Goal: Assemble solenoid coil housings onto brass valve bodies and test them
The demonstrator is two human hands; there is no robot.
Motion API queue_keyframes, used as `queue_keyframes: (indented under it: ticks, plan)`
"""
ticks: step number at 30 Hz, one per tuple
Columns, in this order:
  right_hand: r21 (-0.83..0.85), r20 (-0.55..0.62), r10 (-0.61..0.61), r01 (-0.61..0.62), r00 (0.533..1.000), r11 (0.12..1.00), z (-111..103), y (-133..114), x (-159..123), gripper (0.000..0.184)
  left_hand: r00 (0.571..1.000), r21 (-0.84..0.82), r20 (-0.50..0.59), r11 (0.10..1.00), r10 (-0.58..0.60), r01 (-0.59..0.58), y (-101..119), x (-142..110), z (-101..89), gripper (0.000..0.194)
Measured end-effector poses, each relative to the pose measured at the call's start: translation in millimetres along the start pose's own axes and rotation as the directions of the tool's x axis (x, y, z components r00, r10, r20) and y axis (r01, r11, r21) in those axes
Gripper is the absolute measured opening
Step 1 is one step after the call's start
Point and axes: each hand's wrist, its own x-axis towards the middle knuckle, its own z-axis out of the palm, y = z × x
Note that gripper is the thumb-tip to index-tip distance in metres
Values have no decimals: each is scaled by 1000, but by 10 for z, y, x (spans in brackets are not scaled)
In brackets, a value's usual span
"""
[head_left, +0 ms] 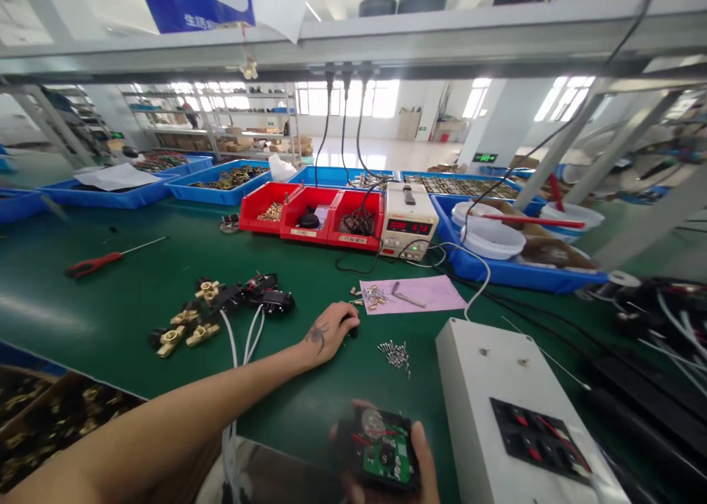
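Observation:
My left hand (331,331) reaches forward over the green table, fingers curled down beside a small dark piece (352,333). What its fingertips hold, if anything, is hidden. Close to my body, my right hand (425,460) grips a black housing with a green circuit board (384,452), red wires and a round clear part inside; this area is slightly blurred. Between the hands lies a loose pile of screws (395,355). Just beyond my left hand, a pink sheet (442,292) carries small metal parts (375,295) and a bent metal tool (407,295).
Brass fittings (188,323) and black assemblies (254,294) with white tubes lie left, near a red-handled screwdriver (93,264). Red bins (309,231) and a power supply (409,224) stand behind. A grey box (469,371) with terminals sits right, beside cables and a blue crate (497,272).

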Motion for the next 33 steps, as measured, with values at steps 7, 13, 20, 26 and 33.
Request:
queue_keyframes:
  ticks: [7, 13, 20, 26, 33]
  plan:
    - [119, -37, -111, 115, 993, 986, 120, 16, -124, 64, 985, -96, -145, 989, 97, -111, 746, -434, -505, 17]
    - [158, -108, -163, 179, 981, 971, 265, 53, -219, 56, 991, -235, 54, 966, 123, -108, 1071, -1078, -566, 14]
    - [91, -246, -233, 261, 941, 961, 405, 99, -271, 56, 987, -221, 114, 972, 110, -83, 1025, -1183, -578, 10]
    - [56, -246, -236, 257, 940, 965, 436, 90, -297, 56, 957, -166, 102, 953, 273, -254, 999, -1187, -638, 29]
    - [36, -218, -269, 283, 938, 958, 459, 119, -301, 55, 978, -247, 38, 950, 205, -190, 943, -1313, -660, 29]
